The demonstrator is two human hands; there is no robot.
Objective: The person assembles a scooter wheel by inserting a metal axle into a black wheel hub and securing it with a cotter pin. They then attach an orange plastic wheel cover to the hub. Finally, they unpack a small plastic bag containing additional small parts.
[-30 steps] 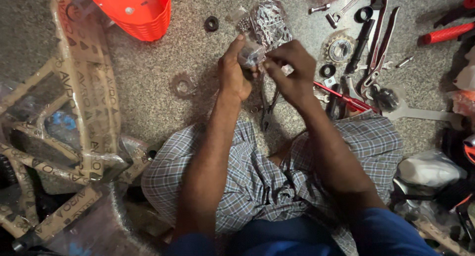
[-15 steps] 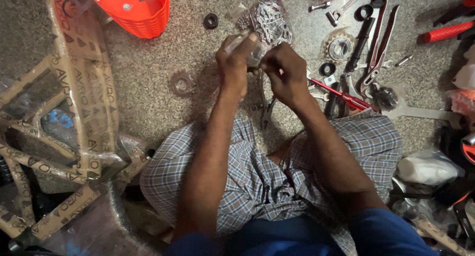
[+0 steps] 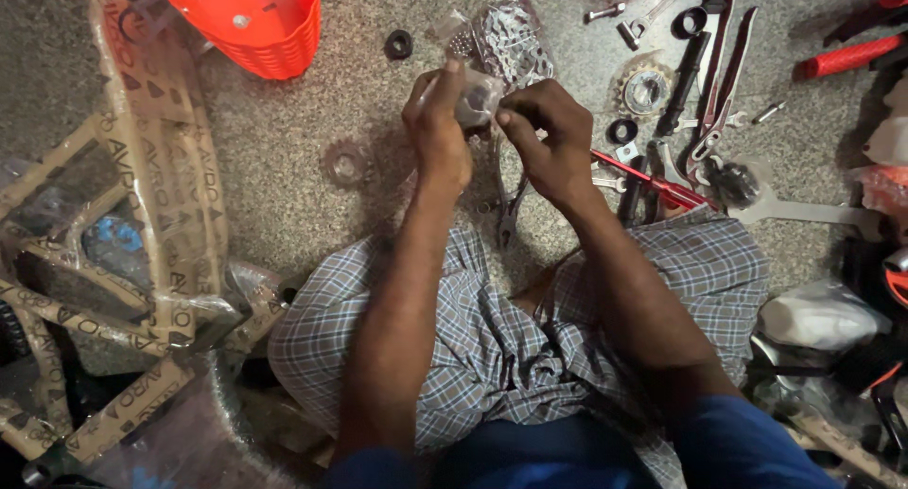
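Speckled stone floor (image 3: 312, 92) is lying under everything, w/ person sitting on it. Left hand (image 3: 437, 125) & right hand (image 3: 549, 139) are meeting above the knees, both pinching a small clear plastic packet (image 3: 476, 99) w/ dark part inside; each grip is closing tight on it w/ fingertips. Bagged chain (image 3: 511, 40) is lying just beyond, pliers (image 3: 509, 200) below the hands, orange basket (image 3: 255, 16) far left, sprocket (image 3: 647, 90) & red-handled screwdriver (image 3: 653, 179) to the right.

Blue short sleeves, bare forearms, perhaps a wrapped grey-and-white checked cloth over the lap.
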